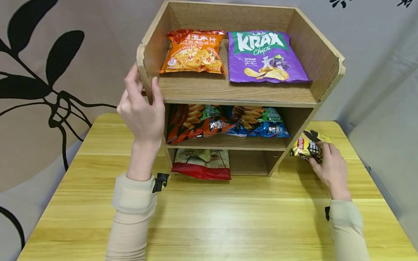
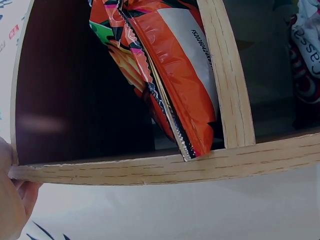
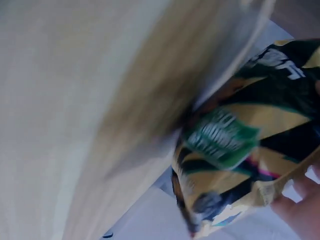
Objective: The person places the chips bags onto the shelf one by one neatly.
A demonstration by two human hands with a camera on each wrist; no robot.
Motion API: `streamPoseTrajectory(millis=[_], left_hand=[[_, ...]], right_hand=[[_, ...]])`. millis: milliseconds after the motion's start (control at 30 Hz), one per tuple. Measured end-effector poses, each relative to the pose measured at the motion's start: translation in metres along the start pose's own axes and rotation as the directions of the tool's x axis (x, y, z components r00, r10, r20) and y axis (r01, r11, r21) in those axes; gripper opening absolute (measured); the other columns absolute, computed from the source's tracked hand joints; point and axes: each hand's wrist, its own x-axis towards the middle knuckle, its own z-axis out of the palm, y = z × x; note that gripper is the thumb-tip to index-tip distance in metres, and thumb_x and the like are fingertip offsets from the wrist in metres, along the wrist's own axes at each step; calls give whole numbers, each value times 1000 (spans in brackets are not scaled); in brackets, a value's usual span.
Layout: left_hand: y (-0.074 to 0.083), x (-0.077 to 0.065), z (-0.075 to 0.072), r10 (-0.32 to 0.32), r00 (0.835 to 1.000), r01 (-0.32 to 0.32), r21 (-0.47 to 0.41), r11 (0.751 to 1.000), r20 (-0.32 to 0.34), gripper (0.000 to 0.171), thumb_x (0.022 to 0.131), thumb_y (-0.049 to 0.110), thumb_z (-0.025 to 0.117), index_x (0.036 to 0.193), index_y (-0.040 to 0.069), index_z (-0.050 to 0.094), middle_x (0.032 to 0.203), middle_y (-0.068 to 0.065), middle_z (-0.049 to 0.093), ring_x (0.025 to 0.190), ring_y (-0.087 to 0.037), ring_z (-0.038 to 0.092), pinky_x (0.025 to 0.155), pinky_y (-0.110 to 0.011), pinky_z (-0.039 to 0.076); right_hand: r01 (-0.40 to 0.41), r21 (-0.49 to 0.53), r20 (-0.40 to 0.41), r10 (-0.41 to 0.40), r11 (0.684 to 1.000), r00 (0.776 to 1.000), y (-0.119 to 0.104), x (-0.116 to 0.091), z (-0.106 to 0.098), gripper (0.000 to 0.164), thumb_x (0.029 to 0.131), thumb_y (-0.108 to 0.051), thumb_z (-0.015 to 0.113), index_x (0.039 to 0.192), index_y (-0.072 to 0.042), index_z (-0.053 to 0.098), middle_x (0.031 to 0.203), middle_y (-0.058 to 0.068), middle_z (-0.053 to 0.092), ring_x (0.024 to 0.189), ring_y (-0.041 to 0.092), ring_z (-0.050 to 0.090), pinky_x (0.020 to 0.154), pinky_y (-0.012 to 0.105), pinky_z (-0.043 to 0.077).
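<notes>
My left hand (image 1: 142, 113) grips the front edge of the left side panel of a small wooden shelf (image 1: 191, 88). The thumb lies inside the panel and the fingers outside it. To the right of the shelf, my right hand (image 1: 331, 168) holds a yellow and black snack bag (image 1: 302, 144) by its near side, low over the table. In the right wrist view the fingertips pinch the edge of this bag (image 3: 280, 115), whose front carries a green label. Part of the bag is hidden behind the hand.
On the top tier lie an orange chip bag (image 1: 195, 52) and a purple chip bag (image 1: 263, 58). A red-orange bag (image 1: 197, 123) and a blue bag (image 1: 257, 121) fill the middle tier. At the bottom left, a red and white bag (image 1: 202, 165) juts out over the wooden table (image 1: 230, 226).
</notes>
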Motion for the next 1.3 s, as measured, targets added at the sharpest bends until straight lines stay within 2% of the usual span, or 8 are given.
streamPoseTrajectory(millis=[233, 567, 667, 767, 967, 1100, 1200, 1300], left_hand=[[0, 1, 1, -6, 1000, 6, -3, 1000, 6, 34, 93, 21, 59, 116, -4, 57, 103, -16, 72, 94, -26, 71, 71, -46, 53], [1, 1, 2, -4, 1000, 4, -1, 1000, 2, 33, 93, 21, 59, 115, -4, 57, 102, -15, 73, 93, -26, 72, 69, -47, 53], [0, 1, 2, -5, 1000, 5, -1, 1000, 7, 33, 93, 21, 59, 115, -4, 57, 103, -15, 72, 93, -26, 72, 70, -47, 53], [0, 1, 2, -6, 1000, 6, 0, 1000, 11, 34, 93, 21, 59, 116, -4, 57, 103, -16, 72, 94, -26, 72, 70, -47, 53], [0, 1, 2, -3, 1000, 3, 0, 1000, -2, 33, 93, 20, 60, 115, -4, 57, 103, -15, 73, 93, -26, 72, 69, -47, 53], [0, 1, 1, -4, 1000, 4, 3, 1000, -1, 33, 93, 20, 59, 115, -4, 57, 103, -15, 72, 93, -26, 72, 69, -47, 53], [0, 1, 1, -4, 1000, 4, 7, 1000, 6, 33, 93, 21, 59, 115, -4, 57, 103, -16, 72, 94, -26, 72, 69, -47, 53], [1, 0, 1, -4, 1000, 3, 8, 1000, 9, 33, 93, 21, 59, 115, -4, 57, 103, -17, 72, 93, -26, 72, 69, -47, 53]], right_hand=[[-168, 153, -72, 180, 974, 981, -6, 7, -18, 48, 86, -22, 65, 125, 2, 51, 124, 28, 56, 109, 47, 53, 86, 59, 42], [-259, 296, -120, 305, 919, 945, -12, 14, -38, 43, 90, -27, 61, 124, -2, 54, 120, 30, 61, 109, 48, 57, 89, 58, 44], [-309, 336, -110, 363, 890, 925, -14, 14, -41, 41, 91, -29, 59, 123, -4, 54, 115, 27, 64, 96, 24, 64, 82, 37, 48], [-364, 372, -88, 422, 854, 902, -13, 13, -43, 38, 92, -30, 58, 122, -6, 55, 110, 22, 66, 81, -4, 54, 73, 16, 42], [-487, 462, 72, 515, 742, 854, -4, 13, -46, 20, 95, -36, 52, 111, -25, 52, 94, -16, 54, 77, -11, 49, 70, 9, 39], [-531, 503, 248, 475, 682, 844, 5, 12, -45, 20, 98, -41, 43, 112, -26, 45, 91, -21, 46, 78, -7, 49, 70, 11, 40], [-558, 474, 375, 418, 681, 828, 12, 9, -41, 28, 100, -42, 37, 112, -18, 42, 91, -14, 48, 72, -5, 51, 64, 16, 45], [-572, 392, 479, 371, 720, 795, 19, 5, -34, 45, 100, -43, 32, 121, -3, 38, 101, 5, 51, 75, 3, 51, 63, 22, 45]])
